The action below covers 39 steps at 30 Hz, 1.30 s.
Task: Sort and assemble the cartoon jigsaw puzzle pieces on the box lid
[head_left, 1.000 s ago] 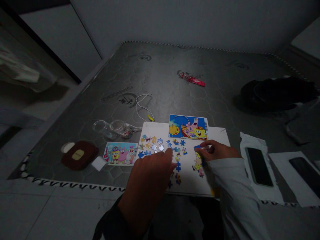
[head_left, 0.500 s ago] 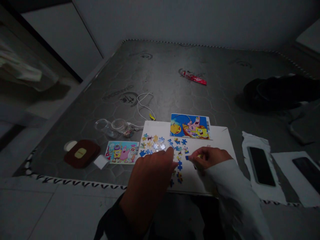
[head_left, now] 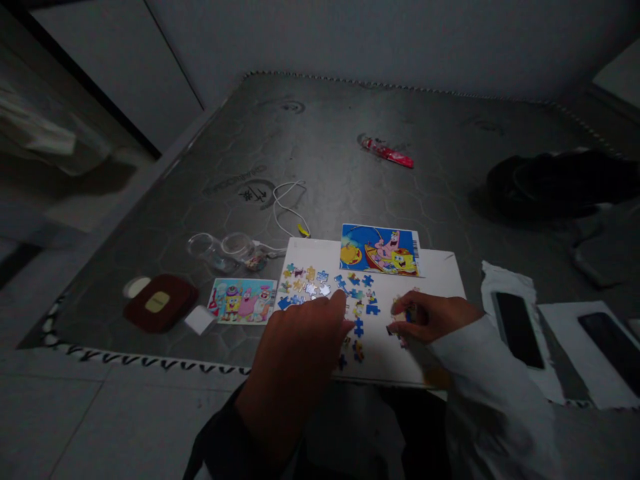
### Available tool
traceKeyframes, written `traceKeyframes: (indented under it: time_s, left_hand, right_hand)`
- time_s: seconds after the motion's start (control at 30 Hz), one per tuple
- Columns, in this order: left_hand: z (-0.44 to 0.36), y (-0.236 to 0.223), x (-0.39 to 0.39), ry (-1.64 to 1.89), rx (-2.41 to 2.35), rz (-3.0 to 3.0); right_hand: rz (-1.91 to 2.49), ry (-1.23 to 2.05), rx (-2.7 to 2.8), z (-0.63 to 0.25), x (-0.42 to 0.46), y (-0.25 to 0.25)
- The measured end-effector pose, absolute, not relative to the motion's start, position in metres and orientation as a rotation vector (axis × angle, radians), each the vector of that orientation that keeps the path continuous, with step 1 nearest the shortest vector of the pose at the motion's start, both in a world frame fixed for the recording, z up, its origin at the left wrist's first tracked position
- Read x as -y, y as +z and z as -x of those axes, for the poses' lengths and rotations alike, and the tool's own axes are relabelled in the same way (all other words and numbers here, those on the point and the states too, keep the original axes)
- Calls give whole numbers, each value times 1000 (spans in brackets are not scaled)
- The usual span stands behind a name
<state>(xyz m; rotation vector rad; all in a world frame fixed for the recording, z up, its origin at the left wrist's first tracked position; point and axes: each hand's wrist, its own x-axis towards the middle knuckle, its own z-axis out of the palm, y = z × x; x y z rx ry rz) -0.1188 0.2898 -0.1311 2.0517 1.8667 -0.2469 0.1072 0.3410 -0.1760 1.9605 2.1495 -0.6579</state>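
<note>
Head view: white board (head_left: 320, 253) is the landmark. Jigsaw pieces (head_left: 311, 274) lie loose over its left half and middle, mostly spaced apart. Left hand (head_left: 300, 340) is over its near-left part, hiding some pieces; underside not visible, can't tell if gripping anything. Right hand (head_left: 435, 317) is over its right half, thumb and index slightly parted at a small cluster (head_left: 403, 340); can't tell if pinching. Blue piece (head_left: 373, 309) lies near board middle, apart from both hands. Blue picture card (head_left: 380, 250) overlaps board's far edge; second picture card (head_left: 243, 301) sits just beside board's left edge. Progress, judged: early. Cluster on board's right may be partly joined, mostly hidden; most visible pieces remain unjoined. Phone (head_left: 519, 330) is right of board, brown case (head_left: 163, 303) well left.
</note>
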Motion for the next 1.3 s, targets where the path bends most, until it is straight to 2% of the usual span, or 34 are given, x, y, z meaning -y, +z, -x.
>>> traceKeyframes:
  time_s: [0.2,0.43,0.67,1.07,1.3]
  left_hand:
    - [119,-132,-288,-203,-1842,-2096]
    - [118,-135,-286,-195,-1842,-2149]
    - [116,-133,-287,-237,-1830,-2133]
    - [118,-133,-286,-219,-1834,-2130]
    - [118,-134,-287,-224,-1855,-2119]
  right_hand:
    - [-1812,-623,-2126,-106,-340,-178]
    - [-1916,-607,-2034,-105,-342,-177]
    - [-1819,-631,-1965,-94,-344,-169]
    - [-1851,-513,-2099,-106,-338,-176]
    - [-1857,-575,-2228,-99,-331,-170]
